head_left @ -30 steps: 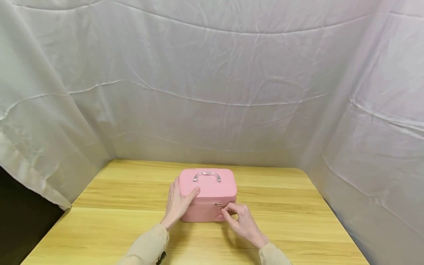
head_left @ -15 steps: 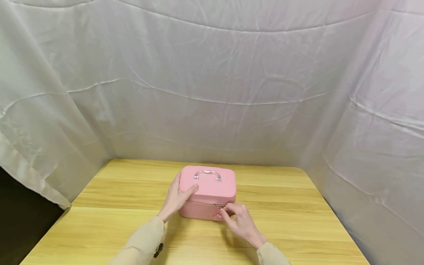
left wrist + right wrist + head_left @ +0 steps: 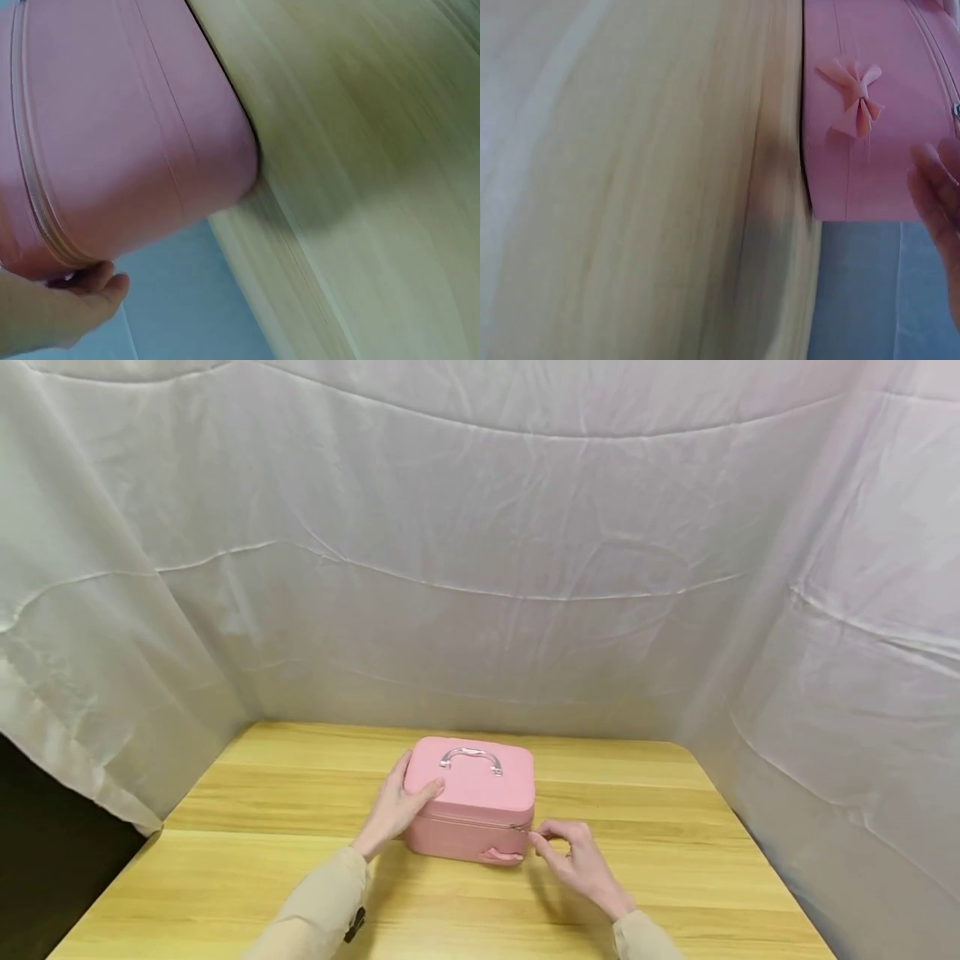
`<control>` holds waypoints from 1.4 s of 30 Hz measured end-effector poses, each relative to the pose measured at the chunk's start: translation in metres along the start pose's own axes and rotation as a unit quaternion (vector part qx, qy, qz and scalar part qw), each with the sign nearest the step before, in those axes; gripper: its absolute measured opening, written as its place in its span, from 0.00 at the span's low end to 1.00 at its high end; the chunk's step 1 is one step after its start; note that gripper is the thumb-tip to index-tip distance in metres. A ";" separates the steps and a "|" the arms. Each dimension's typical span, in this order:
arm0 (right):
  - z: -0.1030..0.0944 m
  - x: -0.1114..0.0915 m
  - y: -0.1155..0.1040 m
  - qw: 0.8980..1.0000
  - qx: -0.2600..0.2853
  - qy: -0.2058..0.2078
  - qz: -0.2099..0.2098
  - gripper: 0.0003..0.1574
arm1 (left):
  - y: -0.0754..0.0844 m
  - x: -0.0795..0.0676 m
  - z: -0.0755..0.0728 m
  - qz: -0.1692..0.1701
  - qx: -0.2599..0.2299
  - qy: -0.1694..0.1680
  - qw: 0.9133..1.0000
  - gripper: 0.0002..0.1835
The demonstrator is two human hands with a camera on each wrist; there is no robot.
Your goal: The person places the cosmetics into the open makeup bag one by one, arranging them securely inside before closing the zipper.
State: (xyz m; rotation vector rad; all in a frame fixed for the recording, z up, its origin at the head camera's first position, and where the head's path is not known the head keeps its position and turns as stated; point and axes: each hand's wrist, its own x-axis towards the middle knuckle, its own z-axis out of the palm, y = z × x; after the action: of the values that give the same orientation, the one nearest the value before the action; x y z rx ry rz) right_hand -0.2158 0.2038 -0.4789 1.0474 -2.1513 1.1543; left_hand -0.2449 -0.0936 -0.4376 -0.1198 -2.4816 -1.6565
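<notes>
A pink cosmetic case (image 3: 468,839) with a silver handle (image 3: 471,753) on its lid stands on the table. My left hand (image 3: 393,808) grips its left side, fingers along the wall and thumb on the lid. At the front right corner, my right hand (image 3: 583,862) pinches the zipper pull (image 3: 523,829); thumb and index finger partly hide it. The zipper (image 3: 34,176) runs around the case below the lid. In the right wrist view, the metal slider (image 3: 956,110) shows by my fingertips, and a pink bow (image 3: 861,94) decorates the front wall.
The wooden table (image 3: 262,860) extends around the case on all sides. Pale grey cloth (image 3: 480,643) hangs behind it and along both sides. A dark area (image 3: 52,860) lies past the table's left edge.
My right hand has moved right along the case's front with the zipper pull, to the corner, uncovering the bow. The case has turned slightly; my left hand keeps its grip on it.
</notes>
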 end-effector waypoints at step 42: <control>0.037 0.005 -0.030 0.996 -0.037 0.048 0.058 0.06 | -0.008 0.006 -0.004 -0.007 0.011 0.108 0.994 0.33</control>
State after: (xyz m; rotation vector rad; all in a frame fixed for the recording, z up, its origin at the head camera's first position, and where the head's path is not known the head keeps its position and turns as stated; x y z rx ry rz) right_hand -0.1969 0.1601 -0.4810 0.8282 -2.1857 1.1420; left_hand -0.2513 -0.1003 -0.4422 0.0752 -2.3426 -1.5560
